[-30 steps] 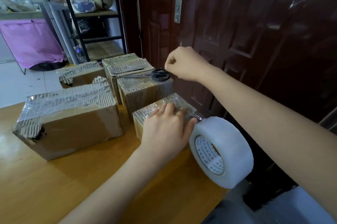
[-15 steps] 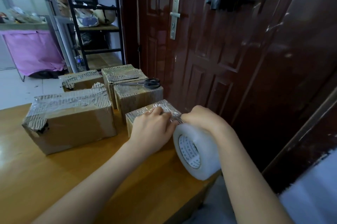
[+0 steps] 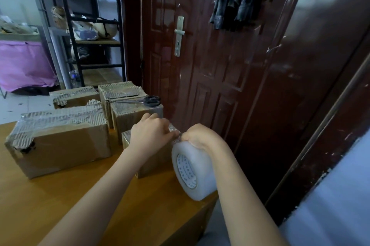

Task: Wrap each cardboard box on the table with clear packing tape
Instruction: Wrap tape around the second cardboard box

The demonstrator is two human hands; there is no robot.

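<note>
Two bare forearms enter from the lower edge of the frame, each ending in a bare hand: left hand [image 3: 149, 135], right hand [image 3: 200, 137]. No sleeve, glove, watch, ring or bracelet shows on either arm as far as the frame edge. A pale grey-blue garment [image 3: 328, 205] fills the lower right corner; its type cannot be determined.

Five cardboard boxes [image 3: 60, 145]; one tape roll [image 3: 192, 173]; one scissors [image 3: 148, 101]; two hands [image 3: 152, 135].
</note>
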